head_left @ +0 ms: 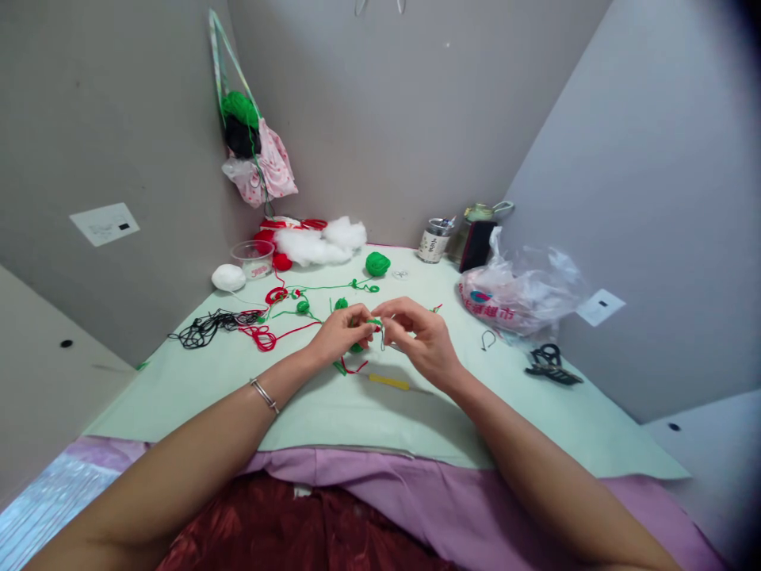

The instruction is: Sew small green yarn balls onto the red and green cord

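My left hand (345, 331) is closed in a pinch on a small green and red crochet piece (376, 323). Thumb and forefinger of my right hand (421, 339) are pinched together at the right side of that piece, on what looks like green yarn. A thin dark strand (383, 342) hangs in a loop between the hands. Just below them a yellow-handled crochet hook (389, 382) lies on the table. Red and green yarn ends (355, 367) are beside it. Small green balls (303, 308) lie left of the hands.
Black yarn (217, 327) and red yarn (261, 337) lie loose at left. Behind are white stuffing (321, 242), a clear tub (253, 262) and a green yarn ball (377, 264). To the right stand a tin (435, 242), a phone (477, 246), a plastic bag (517, 293) and a hair claw (552, 366).
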Demonstrator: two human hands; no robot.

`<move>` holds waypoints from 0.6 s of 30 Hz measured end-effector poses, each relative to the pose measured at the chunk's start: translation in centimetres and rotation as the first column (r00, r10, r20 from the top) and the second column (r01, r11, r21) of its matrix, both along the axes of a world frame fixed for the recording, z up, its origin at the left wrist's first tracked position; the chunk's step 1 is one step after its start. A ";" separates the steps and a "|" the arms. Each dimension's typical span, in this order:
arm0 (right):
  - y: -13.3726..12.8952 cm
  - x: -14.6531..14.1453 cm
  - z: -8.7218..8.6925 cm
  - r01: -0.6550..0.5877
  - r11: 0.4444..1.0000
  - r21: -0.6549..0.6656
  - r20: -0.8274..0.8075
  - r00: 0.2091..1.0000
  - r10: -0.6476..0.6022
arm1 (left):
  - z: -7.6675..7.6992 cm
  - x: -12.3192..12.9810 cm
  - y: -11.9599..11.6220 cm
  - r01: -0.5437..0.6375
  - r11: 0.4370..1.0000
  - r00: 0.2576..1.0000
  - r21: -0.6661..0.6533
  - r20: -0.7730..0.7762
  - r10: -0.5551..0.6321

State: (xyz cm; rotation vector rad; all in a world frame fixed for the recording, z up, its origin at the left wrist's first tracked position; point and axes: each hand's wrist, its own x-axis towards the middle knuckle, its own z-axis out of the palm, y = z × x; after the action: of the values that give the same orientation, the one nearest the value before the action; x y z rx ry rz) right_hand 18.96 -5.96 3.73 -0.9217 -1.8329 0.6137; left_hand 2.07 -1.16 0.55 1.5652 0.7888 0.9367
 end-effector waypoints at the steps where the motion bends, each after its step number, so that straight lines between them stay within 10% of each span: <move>1: -0.1 0.1 0.4 -0.057 0.991 -0.122 -0.091 0.995 0.046 | 0.0 -0.1 0.1 -0.010 1.000 1.000 -0.012 -0.002 0.010; 4: -0.1 1.0 1.5 -0.174 0.931 -0.322 -0.271 0.959 0.086 | -0.2 -0.3 0.3 -0.045 0.998 0.999 -0.039 -0.011 0.044; 10: -0.3 3.7 3.9 -0.113 0.968 -0.223 -0.440 0.898 0.003 | -0.7 -0.8 1.1 -0.058 0.998 0.998 -0.013 -0.007 0.058; 18: -0.1 3.0 2.7 -0.065 0.980 -0.190 -0.208 0.978 0.024 | -0.3 -0.8 1.1 -0.048 0.989 0.992 -0.137 0.111 0.063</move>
State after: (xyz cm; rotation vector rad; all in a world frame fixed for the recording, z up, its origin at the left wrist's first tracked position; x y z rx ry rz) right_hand 21.97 -6.04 6.42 -0.9109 -1.6329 0.8971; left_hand 1.30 -0.07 0.26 1.3663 0.8004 0.9851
